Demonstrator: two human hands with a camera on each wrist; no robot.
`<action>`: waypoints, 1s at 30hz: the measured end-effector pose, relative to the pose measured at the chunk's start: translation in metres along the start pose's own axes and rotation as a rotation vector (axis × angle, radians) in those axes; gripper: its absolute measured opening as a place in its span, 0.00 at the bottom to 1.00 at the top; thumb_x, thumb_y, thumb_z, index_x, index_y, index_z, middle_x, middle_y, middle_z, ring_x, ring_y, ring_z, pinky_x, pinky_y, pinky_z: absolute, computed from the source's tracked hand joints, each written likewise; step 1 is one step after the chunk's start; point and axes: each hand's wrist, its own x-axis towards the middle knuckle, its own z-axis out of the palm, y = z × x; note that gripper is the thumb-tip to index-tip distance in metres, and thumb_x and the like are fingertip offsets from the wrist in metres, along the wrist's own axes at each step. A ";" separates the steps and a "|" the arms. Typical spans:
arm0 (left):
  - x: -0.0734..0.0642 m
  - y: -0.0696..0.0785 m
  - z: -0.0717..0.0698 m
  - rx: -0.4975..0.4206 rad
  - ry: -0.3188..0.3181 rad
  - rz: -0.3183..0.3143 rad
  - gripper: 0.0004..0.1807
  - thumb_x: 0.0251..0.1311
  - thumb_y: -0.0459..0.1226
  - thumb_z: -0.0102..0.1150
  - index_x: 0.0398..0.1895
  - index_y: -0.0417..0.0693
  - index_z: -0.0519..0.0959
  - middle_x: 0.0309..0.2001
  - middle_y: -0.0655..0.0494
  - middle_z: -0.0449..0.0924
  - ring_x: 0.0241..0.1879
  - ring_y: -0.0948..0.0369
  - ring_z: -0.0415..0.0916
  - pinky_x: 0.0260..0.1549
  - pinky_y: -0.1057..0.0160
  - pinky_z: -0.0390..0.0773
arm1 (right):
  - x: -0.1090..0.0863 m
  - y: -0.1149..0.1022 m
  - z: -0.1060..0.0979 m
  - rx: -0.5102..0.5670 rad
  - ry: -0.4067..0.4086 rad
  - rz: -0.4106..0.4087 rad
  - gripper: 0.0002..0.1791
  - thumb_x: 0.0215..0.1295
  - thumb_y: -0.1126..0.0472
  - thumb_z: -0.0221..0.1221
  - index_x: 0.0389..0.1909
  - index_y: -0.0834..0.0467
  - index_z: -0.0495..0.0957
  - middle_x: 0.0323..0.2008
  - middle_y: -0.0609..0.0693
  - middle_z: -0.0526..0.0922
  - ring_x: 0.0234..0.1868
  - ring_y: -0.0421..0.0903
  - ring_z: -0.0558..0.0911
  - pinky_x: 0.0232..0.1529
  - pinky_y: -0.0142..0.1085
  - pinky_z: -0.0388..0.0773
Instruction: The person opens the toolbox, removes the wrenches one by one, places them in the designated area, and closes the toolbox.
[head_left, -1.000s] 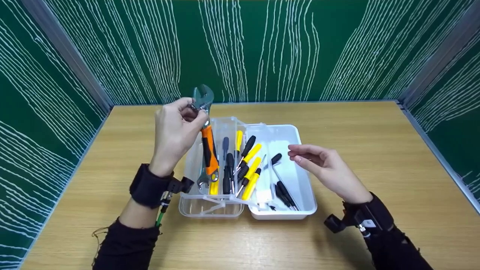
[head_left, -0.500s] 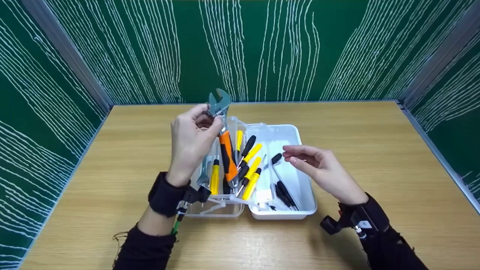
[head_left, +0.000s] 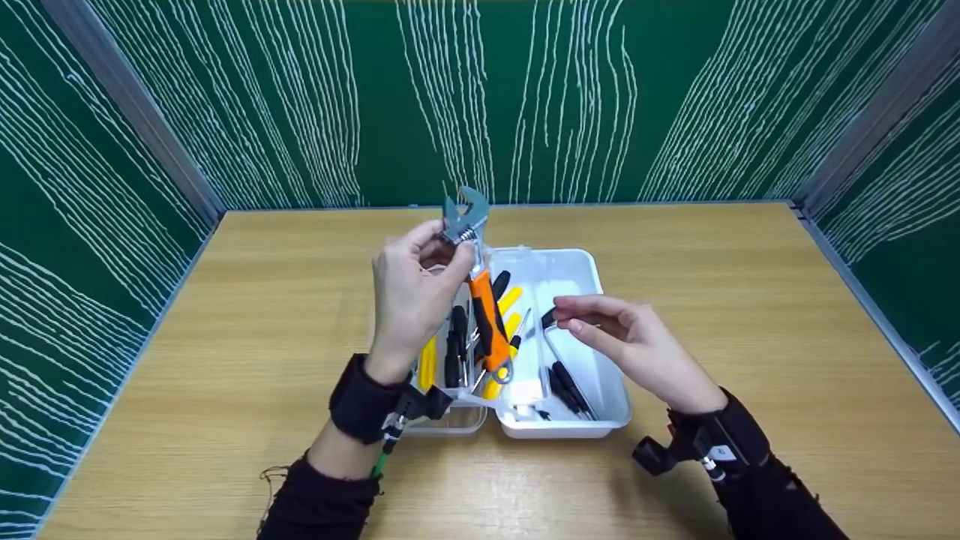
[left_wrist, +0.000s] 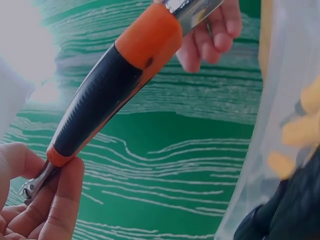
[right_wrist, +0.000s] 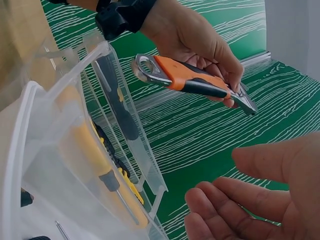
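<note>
My left hand (head_left: 416, 289) pinches an adjustable wrench (head_left: 489, 319) just below its steel head, between thumb and fingers. The wrench has an orange and black handle that slants down over the toolbox. In the left wrist view the fingertips (left_wrist: 67, 192) grip the metal neck. To the right, my right hand (head_left: 626, 337) hovers over the white bin (head_left: 592, 259) with relaxed, slightly bent fingers and holds nothing. The right wrist view shows that hand's palm side (right_wrist: 260, 200) below the wrench (right_wrist: 192, 80), a gap between them.
Beneath the hands stands an opened toolbox with a clear tray (head_left: 469, 431) on its left side. Several yellow screwdrivers (head_left: 427, 364) and black-handled tools (head_left: 456, 345) lie in it. Black tools (head_left: 570, 390) rest in the white bin. Green walls (head_left: 562, 97) enclose the wooden table (head_left: 712, 255).
My left hand has carried the wrench rightward and slightly down, from above the tray's left part toward the toolbox's middle. My right hand has drifted a little left.
</note>
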 end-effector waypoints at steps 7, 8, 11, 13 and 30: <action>-0.007 -0.004 0.011 -0.035 -0.002 -0.022 0.13 0.66 0.34 0.65 0.51 0.38 0.87 0.40 0.46 0.94 0.36 0.57 0.90 0.42 0.57 0.92 | 0.000 -0.002 0.006 0.032 -0.028 -0.005 0.23 0.79 0.59 0.62 0.68 0.67 0.78 0.63 0.62 0.86 0.60 0.38 0.87 0.63 0.26 0.82; -0.008 -0.004 0.013 -0.034 -0.002 -0.027 0.13 0.66 0.34 0.65 0.50 0.39 0.88 0.40 0.47 0.94 0.35 0.57 0.89 0.41 0.57 0.92 | 0.000 -0.002 0.007 0.032 -0.031 -0.008 0.23 0.79 0.59 0.62 0.68 0.67 0.78 0.63 0.62 0.86 0.60 0.38 0.87 0.63 0.26 0.82; -0.012 -0.005 0.017 -0.036 -0.008 -0.034 0.12 0.66 0.35 0.66 0.50 0.40 0.88 0.40 0.48 0.94 0.35 0.58 0.89 0.39 0.58 0.92 | 0.000 -0.003 0.009 0.036 -0.042 -0.013 0.22 0.80 0.60 0.62 0.68 0.67 0.79 0.63 0.62 0.86 0.61 0.42 0.88 0.63 0.26 0.82; -0.014 -0.005 0.019 -0.046 -0.019 -0.037 0.13 0.67 0.35 0.66 0.50 0.40 0.88 0.40 0.47 0.94 0.35 0.57 0.90 0.39 0.60 0.92 | 0.001 -0.003 0.010 0.034 -0.049 -0.007 0.22 0.79 0.59 0.62 0.67 0.65 0.79 0.63 0.61 0.86 0.62 0.48 0.87 0.63 0.26 0.82; -0.034 -0.007 0.043 -0.081 -0.092 -0.027 0.13 0.69 0.35 0.66 0.54 0.39 0.86 0.45 0.45 0.93 0.42 0.56 0.92 0.42 0.65 0.91 | -0.001 -0.002 0.017 0.025 -0.111 0.055 0.24 0.80 0.52 0.62 0.68 0.62 0.79 0.64 0.59 0.85 0.61 0.47 0.86 0.63 0.26 0.82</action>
